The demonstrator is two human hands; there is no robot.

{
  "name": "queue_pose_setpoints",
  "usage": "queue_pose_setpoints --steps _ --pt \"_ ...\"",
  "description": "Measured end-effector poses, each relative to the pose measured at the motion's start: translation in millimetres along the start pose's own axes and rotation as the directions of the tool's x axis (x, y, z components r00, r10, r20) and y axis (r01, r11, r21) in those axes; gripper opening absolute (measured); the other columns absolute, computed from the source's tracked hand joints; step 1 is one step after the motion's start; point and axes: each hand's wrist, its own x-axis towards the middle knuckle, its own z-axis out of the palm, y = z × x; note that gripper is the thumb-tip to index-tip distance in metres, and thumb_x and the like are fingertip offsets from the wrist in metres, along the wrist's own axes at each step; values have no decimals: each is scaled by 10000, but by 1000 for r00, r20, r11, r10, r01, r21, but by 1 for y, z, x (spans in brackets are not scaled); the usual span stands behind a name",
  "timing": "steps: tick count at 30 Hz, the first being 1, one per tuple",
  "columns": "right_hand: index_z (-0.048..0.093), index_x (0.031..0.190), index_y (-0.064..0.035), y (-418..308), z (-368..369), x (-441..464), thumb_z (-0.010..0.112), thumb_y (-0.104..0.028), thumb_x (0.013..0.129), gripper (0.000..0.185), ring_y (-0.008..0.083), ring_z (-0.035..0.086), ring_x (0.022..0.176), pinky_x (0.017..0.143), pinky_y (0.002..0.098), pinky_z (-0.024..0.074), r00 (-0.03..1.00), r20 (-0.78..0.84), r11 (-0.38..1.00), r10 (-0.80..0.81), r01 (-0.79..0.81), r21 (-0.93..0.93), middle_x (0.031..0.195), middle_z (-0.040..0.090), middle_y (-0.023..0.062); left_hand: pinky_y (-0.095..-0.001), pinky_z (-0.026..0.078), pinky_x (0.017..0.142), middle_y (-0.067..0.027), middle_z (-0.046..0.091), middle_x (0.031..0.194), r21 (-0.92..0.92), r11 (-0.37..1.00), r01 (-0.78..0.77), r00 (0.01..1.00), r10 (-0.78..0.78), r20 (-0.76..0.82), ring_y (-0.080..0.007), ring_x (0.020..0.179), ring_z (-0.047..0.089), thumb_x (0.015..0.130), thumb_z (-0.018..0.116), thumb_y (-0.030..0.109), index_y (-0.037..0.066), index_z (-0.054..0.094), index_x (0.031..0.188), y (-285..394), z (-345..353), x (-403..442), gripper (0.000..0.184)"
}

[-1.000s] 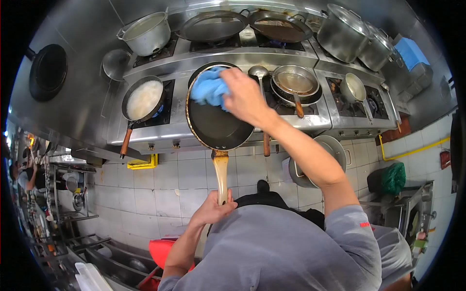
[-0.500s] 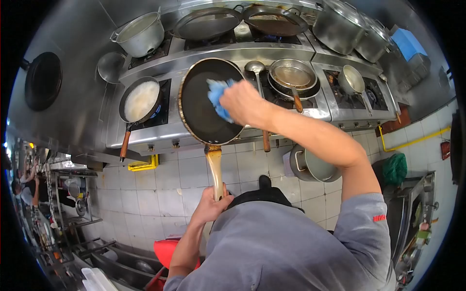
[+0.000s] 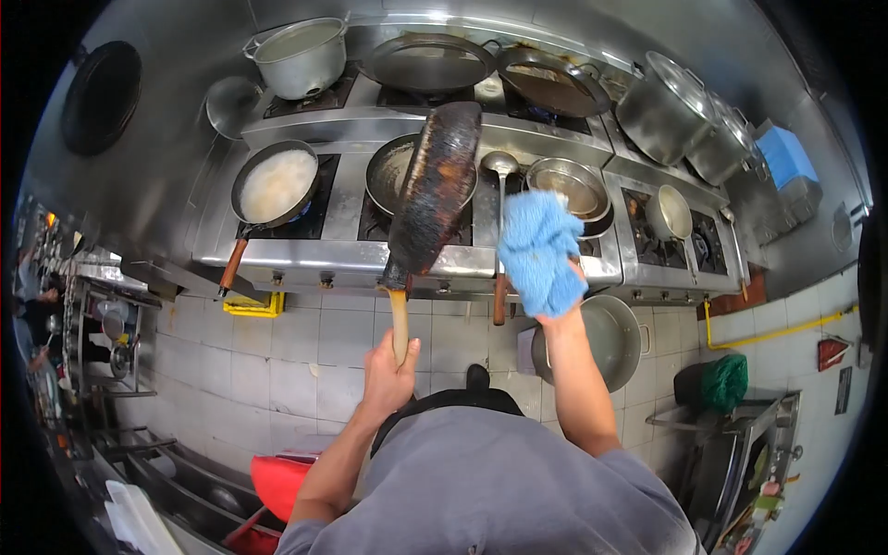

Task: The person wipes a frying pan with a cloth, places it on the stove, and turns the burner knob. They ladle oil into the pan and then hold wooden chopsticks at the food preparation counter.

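Observation:
My left hand [image 3: 388,375] is wrapped round the pale handle of a frying pan [image 3: 435,194]. The pan is tipped on its side in front of the stove, so its scorched, blackened outside shows and its inner face is hidden. My right hand [image 3: 566,301] grips a blue cloth [image 3: 539,250], bunched and hanging to the right of the pan, apart from it. Past the tilted pan, another pan [image 3: 381,176] sits on a burner, partly covered from view. A ladle [image 3: 500,165] lies between that burner and a pan with a strainer [image 3: 578,190].
A wooden-handled pan [image 3: 277,185] with pale, frothy contents stands over a lit flame at left. Large pots [image 3: 661,102] and wide pans [image 3: 430,63] line the back. A small saucepan [image 3: 668,213] is at right. A big pot [image 3: 610,347] stands on the floor below the stove.
The frying pan has turned from face-up to on its side. My right hand with the cloth has left the pan's inside and moved right and down.

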Motion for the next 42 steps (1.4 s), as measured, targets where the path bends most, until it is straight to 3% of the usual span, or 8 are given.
queue_pose_setpoints --steps 2,4,12,16,19,33,38,42 --pt "405 1274 -43 3 -21 -19 598 -216 775 563 289 510 1123 956 418 417 899 272 191 344 -350 917 1157 549 113 -372 366 441 -96 460 533 -75 996 -54 999 54 -4 -226 433 453 897 555 202 17 463 819 -4 -3 2 221" --pt "363 1299 -22 15 -29 -41 571 -127 776 572 258 513 1119 957 381 422 790 192 492 583 -531 690 1171 535 107 -275 298 387 -14 395 535 -670 625 401 861 -7 509 -107 418 343 913 543 233 68 428 790 -9 -18 2 236" --pt "517 1132 13 172 -67 -104 464 -18 790 347 222 618 885 779 341 533 432 454 318 779 -897 308 979 611 110 -194 252 329 21 343 516 -704 449 550 756 90 648 -47 411 283 904 557 286 104 362 731 -1 -45 -8 318" --pt "495 1188 -8 203 -100 -59 550 -143 810 405 256 544 1070 879 424 475 651 294 97 700 -494 864 1160 539 153 -193 249 344 14 344 519 -707 449 546 768 68 637 -46 422 282 906 551 266 105 367 728 6 -39 -9 302" --pt "393 1297 -47 209 -105 -26 601 -227 793 575 300 409 1212 904 505 423 369 -96 261 924 -430 864 1317 399 169 -191 258 345 7 356 520 -694 471 545 785 4 620 -45 427 294 905 552 262 102 371 730 10 -28 -12 299" --pt "466 1110 -51 285 -85 -24 680 -76 736 432 162 576 679 531 331 489 441 -167 471 882 -808 355 902 597 80 -225 273 372 -29 424 506 -766 386 514 823 31 568 -85 408 364 875 574 281 98 364 721 40 36 -8 318" --pt "527 1092 -53 287 -106 -21 615 -69 822 284 164 601 750 695 293 504 712 -325 724 622 -364 586 889 632 53 -226 260 357 -12 421 504 -807 33 590 781 231 581 -78 399 354 857 536 141 98 368 719 47 45 -4 222" --pt "480 1196 6 234 -126 -36 581 -137 763 467 227 557 1035 935 361 423 720 118 191 684 -333 924 1119 588 81 -222 228 377 -10 428 508 -751 431 501 816 54 575 -62 409 348 828 579 100 93 378 703 64 53 6 237"
